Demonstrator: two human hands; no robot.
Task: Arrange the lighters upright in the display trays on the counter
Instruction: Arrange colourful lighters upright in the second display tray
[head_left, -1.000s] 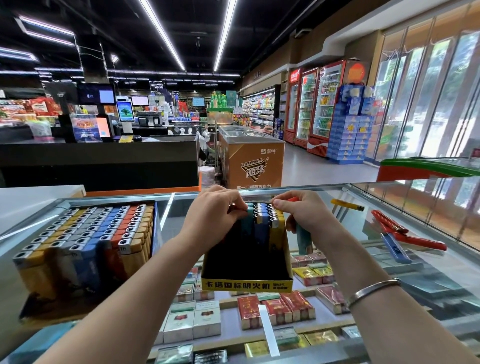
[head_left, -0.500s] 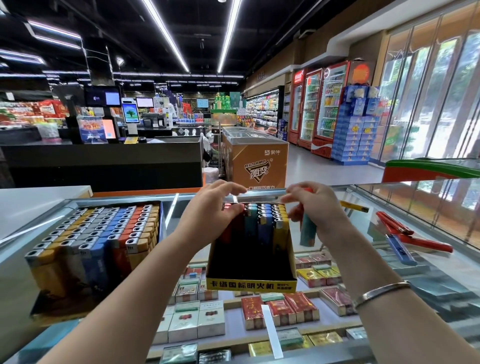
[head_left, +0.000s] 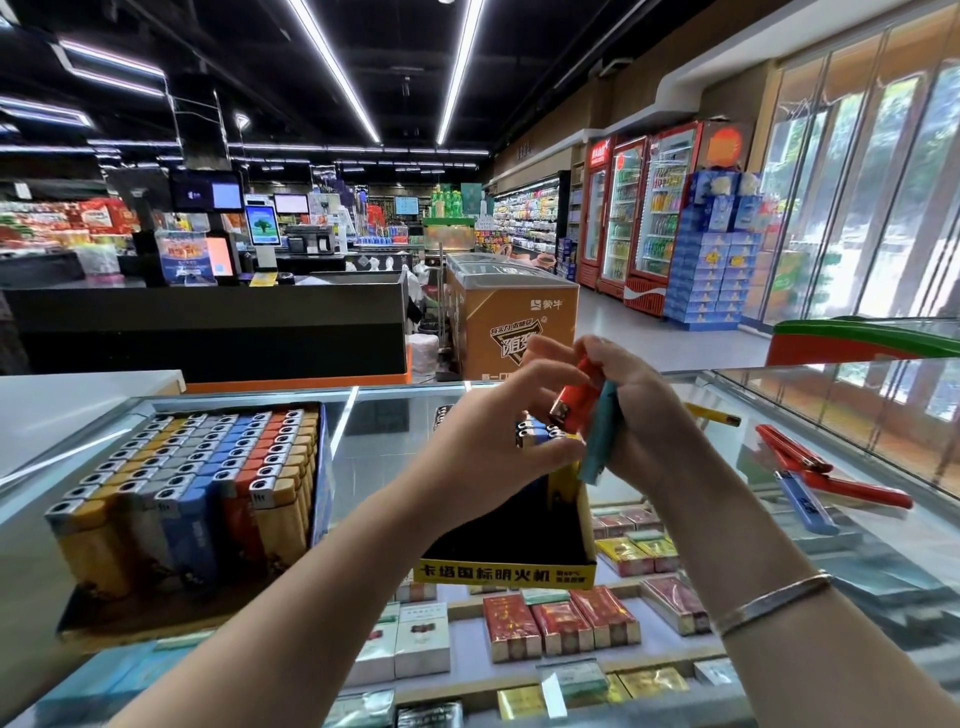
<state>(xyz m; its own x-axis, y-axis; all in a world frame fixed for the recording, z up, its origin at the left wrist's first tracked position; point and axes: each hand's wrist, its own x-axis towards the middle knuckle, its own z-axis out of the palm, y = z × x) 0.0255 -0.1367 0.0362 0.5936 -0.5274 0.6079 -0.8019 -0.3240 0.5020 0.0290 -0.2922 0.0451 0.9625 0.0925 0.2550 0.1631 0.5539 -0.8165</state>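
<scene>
Inventory, head cam, as I read it from the remote desk:

1. L hand (head_left: 498, 441): centre frame, over the yellow tray (head_left: 506, 569). Fingers part-curled; tips touch the metal cap of the red lighter (head_left: 574, 400). Whether they actually pinch it, I can't tell.
2. R hand (head_left: 639, 415): just at 3 o'clock of the L hand, fingers wrapped round two lighters, the red one (cap end pointing down-left) and a teal lighter (head_left: 600, 439) hanging nearly vertical below the palm. Bracelet (head_left: 774, 603) on that wrist.
3. Yellow tray: on the glass counter (head_left: 384, 447), front half dark, no stock visible. A few lighters upright at its far end (head_left: 537, 434), blue + yellow, partly hidden by the L hand.
4. Full tray (head_left: 187, 499): at 9 o'clock of the yellow tray, well apart. Packed w/ upright rows: yellow, grey, blue, red, tan.
5. Loose lighters on counter at 3 o'clock: one yellow (head_left: 711, 414) lying flat; nearer me, red ones (head_left: 836, 480) and a blue one (head_left: 805, 501) lying in a small pile, touching.
6. Cigarette packs (head_left: 561, 623): under the glass, 6 o'clock.
</scene>
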